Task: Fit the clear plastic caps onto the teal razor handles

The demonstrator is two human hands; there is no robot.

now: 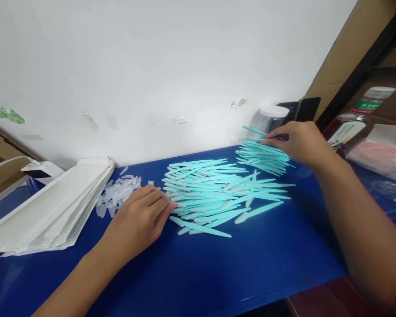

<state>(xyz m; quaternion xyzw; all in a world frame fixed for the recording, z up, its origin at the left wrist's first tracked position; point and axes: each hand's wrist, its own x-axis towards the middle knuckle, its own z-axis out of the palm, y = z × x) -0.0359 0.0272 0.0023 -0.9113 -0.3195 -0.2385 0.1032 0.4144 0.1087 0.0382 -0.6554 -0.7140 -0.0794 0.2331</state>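
My right hand (pixel 298 138), right of centre in the upper half of the frame, is nearly closed, thumb and forefinger drawn together on a thin turquoise stick (pixel 253 130) that pokes out leftward from my fingertips. Just below it lies a small, tidy stack of turquoise sticks (pixel 264 157), with a white-lidded jar (pixel 273 115) behind. My left hand (pixel 143 213), left of centre, is loosely curled, its thumb and fingertips at the left edge of the large pile of pale-tipped turquoise sticks (pixel 201 193) mid-frame; I can't tell whether it grips one. Beyond that hand, to the left, small translucent pieces (pixel 119 191) lie loose on the blue table (pixel 191 273), next to a stack of white sheets (pixel 56 207).
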